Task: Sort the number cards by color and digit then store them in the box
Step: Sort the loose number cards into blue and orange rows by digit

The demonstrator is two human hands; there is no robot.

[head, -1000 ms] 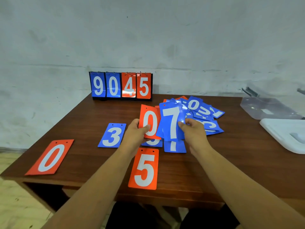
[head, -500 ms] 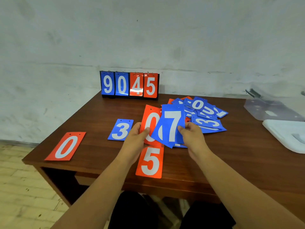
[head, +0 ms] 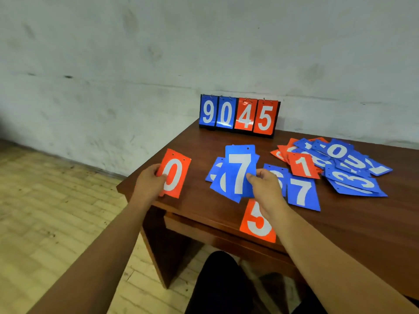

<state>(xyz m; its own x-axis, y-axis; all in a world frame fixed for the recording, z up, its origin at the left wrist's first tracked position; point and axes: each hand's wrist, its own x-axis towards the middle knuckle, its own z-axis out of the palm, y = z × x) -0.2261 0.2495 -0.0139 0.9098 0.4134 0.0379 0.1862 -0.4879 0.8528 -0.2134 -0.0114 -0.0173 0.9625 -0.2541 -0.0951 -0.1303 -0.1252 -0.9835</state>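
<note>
My left hand (head: 149, 182) pinches a red 0 card (head: 174, 174) over the table's left corner. My right hand (head: 266, 189) holds a fan of blue cards with a blue 7 (head: 240, 171) on top. A red 5 card (head: 257, 223) lies at the front edge, partly under my right wrist. Another blue 7 card (head: 302, 193) lies flat to the right, with a blue card half hidden beside it. A red 1 card (head: 302, 165) rests at the near side of a loose pile of blue and red cards (head: 347, 168).
A flip scoreboard (head: 239, 115) showing 9 0 4 5 stands at the back of the brown wooden table (head: 362, 223), against the wall. The table's left edge and corner sit just under my left hand, with bare floor (head: 56, 211) beyond.
My left hand has pulled the red 0 card leftward, away from the blue fan in my right hand. The view has swung left, so the box and the flat red 0 are out of sight.
</note>
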